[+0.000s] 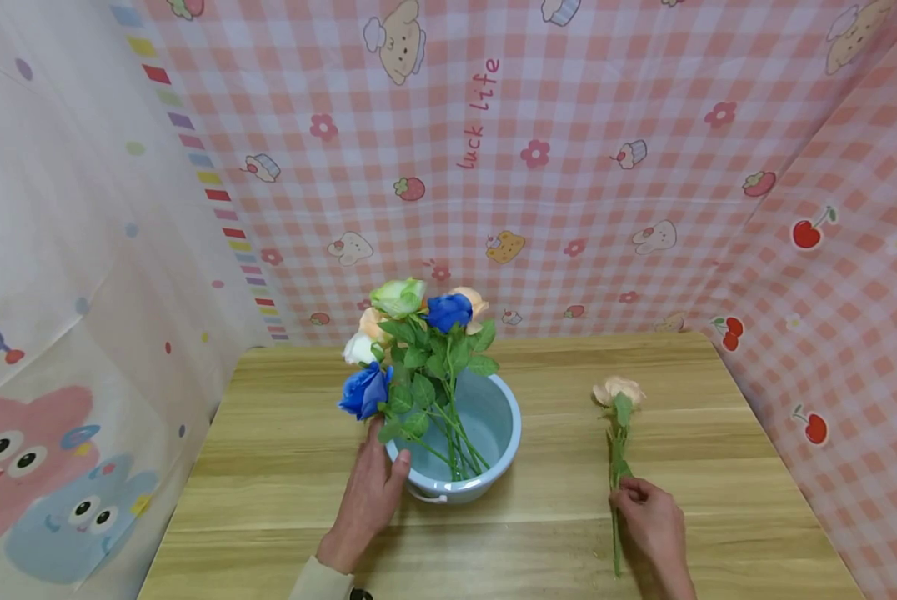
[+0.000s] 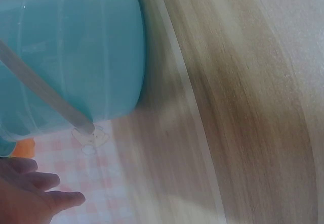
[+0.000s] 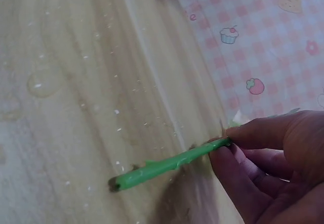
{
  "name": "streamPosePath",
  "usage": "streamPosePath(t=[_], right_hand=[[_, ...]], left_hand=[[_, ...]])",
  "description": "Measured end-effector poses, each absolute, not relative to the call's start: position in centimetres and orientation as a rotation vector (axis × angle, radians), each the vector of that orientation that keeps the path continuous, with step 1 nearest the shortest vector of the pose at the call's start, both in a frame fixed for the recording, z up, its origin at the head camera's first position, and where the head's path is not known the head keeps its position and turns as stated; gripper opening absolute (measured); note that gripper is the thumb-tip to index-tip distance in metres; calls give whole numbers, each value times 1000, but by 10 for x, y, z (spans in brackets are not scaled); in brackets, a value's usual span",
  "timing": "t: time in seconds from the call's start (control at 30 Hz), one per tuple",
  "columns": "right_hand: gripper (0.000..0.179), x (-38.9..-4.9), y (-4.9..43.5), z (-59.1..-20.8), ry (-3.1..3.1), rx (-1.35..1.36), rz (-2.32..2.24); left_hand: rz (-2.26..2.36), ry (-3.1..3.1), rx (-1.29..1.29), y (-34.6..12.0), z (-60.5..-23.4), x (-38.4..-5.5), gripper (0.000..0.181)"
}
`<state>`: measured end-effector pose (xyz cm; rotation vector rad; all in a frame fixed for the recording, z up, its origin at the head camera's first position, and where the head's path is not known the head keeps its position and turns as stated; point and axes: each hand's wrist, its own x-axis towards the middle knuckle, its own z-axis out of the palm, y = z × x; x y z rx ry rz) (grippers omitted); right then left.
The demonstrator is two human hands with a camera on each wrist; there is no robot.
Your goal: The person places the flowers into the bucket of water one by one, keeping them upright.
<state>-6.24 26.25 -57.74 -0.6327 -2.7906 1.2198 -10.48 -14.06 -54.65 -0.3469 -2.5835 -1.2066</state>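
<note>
A peach rose point(image 1: 618, 390) lies toward the right of the table, its green stem point(image 3: 169, 167) pointing to the near edge. My right hand point(image 1: 653, 521) pinches that stem between thumb and fingers. Left of it stands a light blue bucket point(image 1: 503, 454) holding several roses, among them a blue rose point(image 1: 366, 392), a green-white rose point(image 1: 398, 297) and a white rose point(image 1: 360, 348). My left hand point(image 1: 373, 483) is at the bucket's left side with fingers extended, their tips partly hidden under leaves. Whether it touches the bucket I cannot tell.
The wooden table point(image 1: 553, 542) has small droplets or bits on its surface near the stem in the right wrist view. A pale handle point(image 2: 45, 90) hangs on the bucket's side. A checked cloth point(image 1: 591, 100) hangs behind, and a white printed cloth point(image 1: 81, 275) hangs at left.
</note>
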Motion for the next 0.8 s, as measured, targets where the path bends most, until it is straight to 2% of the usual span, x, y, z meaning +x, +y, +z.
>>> streamPosePath(t=[0.27,0.8], right_hand=[[29,-61,261,-571,-2654,-612,1280],[30,-68,250,-551,-2212,-641,1764]], left_hand=[[-1205,-2573,-346,-141,-546,-105,69],[-1198,-2569,-356,-141,-546,-105,69]])
